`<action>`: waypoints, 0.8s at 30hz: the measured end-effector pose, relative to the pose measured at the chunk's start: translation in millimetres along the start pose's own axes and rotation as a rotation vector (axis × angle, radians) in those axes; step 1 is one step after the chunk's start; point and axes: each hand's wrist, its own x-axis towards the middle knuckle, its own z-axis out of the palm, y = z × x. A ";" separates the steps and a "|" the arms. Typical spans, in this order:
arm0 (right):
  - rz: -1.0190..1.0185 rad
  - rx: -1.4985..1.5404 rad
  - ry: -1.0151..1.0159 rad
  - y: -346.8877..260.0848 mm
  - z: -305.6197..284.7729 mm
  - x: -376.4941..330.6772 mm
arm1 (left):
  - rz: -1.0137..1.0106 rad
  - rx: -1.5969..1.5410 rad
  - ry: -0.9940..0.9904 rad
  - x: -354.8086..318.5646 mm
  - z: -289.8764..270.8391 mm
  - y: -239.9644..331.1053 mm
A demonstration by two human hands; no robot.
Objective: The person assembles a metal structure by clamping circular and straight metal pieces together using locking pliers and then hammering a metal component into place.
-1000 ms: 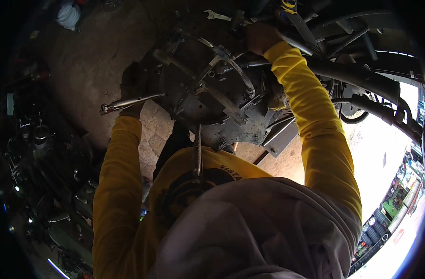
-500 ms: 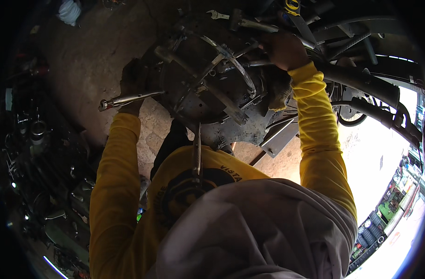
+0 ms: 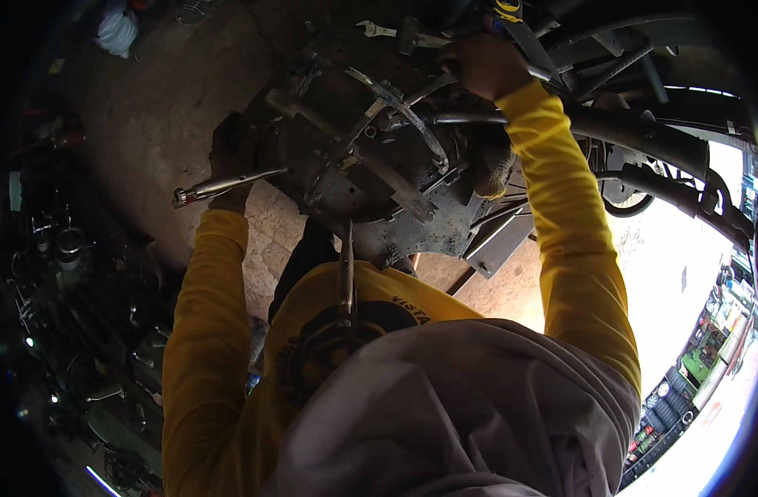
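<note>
My right hand [image 3: 488, 68] reaches to the far side of a dark, roughly round metal worktop [image 3: 412, 236]. Its fingers are curled closed beside a hammer [image 3: 409, 37]. A thin metal bar [image 3: 433, 87] runs up to the fingertips; what they grip is hidden. In deep shadow, my left hand [image 3: 230, 153] is at the worktop's left edge, its fingers not readable. A ratchet-like steel tool [image 3: 222, 185] crosses above that wrist. A curved metal bracket [image 3: 424, 132] and a flat bar [image 3: 395, 182] are on the worktop.
An open-end wrench [image 3: 377, 30] lies beyond the worktop. Thick dark pipes [image 3: 644, 141] and a yellow-marked tool [image 3: 508, 12] are at the right. A knurled metal rod [image 3: 347, 273] stands close to my body. Dark metal parts clutter the left; a white bundle [image 3: 119, 31] is far left.
My right hand has moved a little away from me and leftward, now covering part of the hammer's handle. The left hand stays nearly where it was. The view has shifted slightly.
</note>
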 end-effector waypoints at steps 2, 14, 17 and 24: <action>-0.019 -0.279 -0.266 -3.2 6.3 20.5 | -0.037 -0.001 0.012 0.4 -0.2 2.6; -0.067 -0.452 -0.310 -16.8 30.5 57.2 | 0.218 0.219 -0.012 3.9 -5.5 -25.9; -0.116 -0.489 -0.307 -15.3 28.6 50.6 | 0.096 0.113 -0.001 1.6 -0.3 -15.9; -0.069 -0.348 -0.234 -7.5 20.0 39.9 | 0.331 0.251 -0.006 1.1 -4.9 -35.6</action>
